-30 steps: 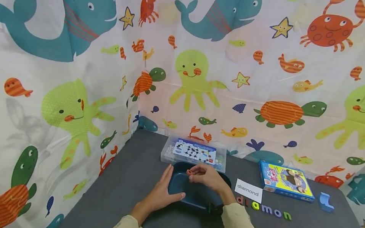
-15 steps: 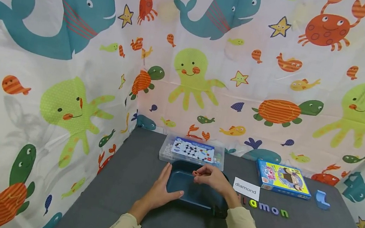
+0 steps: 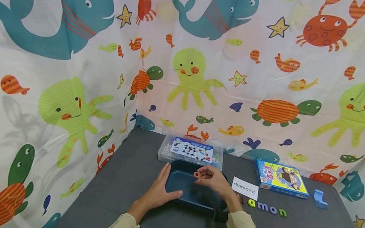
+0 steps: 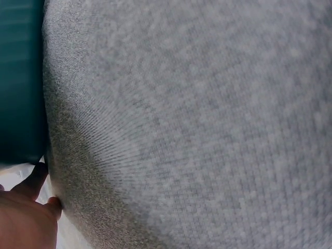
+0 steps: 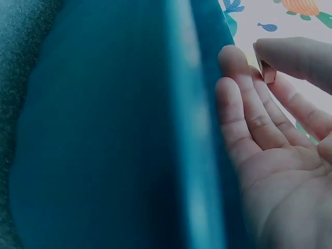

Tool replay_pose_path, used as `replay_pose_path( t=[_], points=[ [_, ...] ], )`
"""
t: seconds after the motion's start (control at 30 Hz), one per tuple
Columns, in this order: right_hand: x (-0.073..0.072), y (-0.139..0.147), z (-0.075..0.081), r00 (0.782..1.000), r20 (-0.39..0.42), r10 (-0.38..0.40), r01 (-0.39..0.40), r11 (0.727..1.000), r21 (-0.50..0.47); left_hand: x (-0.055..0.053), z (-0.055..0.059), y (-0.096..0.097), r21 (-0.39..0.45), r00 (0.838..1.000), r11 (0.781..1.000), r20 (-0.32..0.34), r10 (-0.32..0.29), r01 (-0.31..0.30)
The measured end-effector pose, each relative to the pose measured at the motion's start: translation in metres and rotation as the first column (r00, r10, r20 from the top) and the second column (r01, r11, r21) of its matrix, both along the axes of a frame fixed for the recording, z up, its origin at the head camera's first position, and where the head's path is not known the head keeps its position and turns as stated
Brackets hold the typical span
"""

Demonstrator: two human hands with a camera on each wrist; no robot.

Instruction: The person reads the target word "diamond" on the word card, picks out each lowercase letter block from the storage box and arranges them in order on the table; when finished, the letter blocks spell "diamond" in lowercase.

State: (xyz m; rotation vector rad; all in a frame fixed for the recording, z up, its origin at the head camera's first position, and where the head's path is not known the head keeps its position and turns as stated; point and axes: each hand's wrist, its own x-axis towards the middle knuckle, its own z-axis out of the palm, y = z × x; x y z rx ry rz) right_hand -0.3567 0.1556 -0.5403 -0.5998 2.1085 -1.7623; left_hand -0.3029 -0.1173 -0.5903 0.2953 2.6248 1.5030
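Over the dark blue tray (image 3: 176,184), my right hand (image 3: 215,182) pinches a small reddish letter piece (image 3: 197,175) between thumb and fingertips. A rounded loop with a hole shows on the piece; the fingers hide the rest. In the right wrist view, its edge sits between thumb and forefinger while the other fingers lie loosely beside the tray wall. My left hand (image 3: 160,190) rests at the tray's left side, fingers extended along the rim and thumb at the near edge. The left wrist view catches only part of that hand (image 4: 26,220) below the tray's outer wall (image 4: 21,83).
Right of the tray lies a white card (image 3: 244,188) reading "diamond", with a row of coloured letters (image 3: 263,206) below it, partly covered by my right arm. Farther back are a clear plastic case (image 3: 191,150), a colourful box (image 3: 281,178) and a light blue plastic piece (image 3: 320,199).
My right hand has shifted slightly right over the tray, and the letter piece has turned so its hole shows. My left hand keeps its place at the tray.
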Motion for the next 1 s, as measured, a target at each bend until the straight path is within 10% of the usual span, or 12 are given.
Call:
replay_pose_path(
  t=[1.0],
  points=[
    [0.012, 0.03, 0.005, 0.975, -0.032, -0.219, 0.219, 0.976, 0.008, -0.001, 0.0, 0.001, -0.006, 1.0, 1.0, 0.013, 0.012, -0.011]
  ],
)
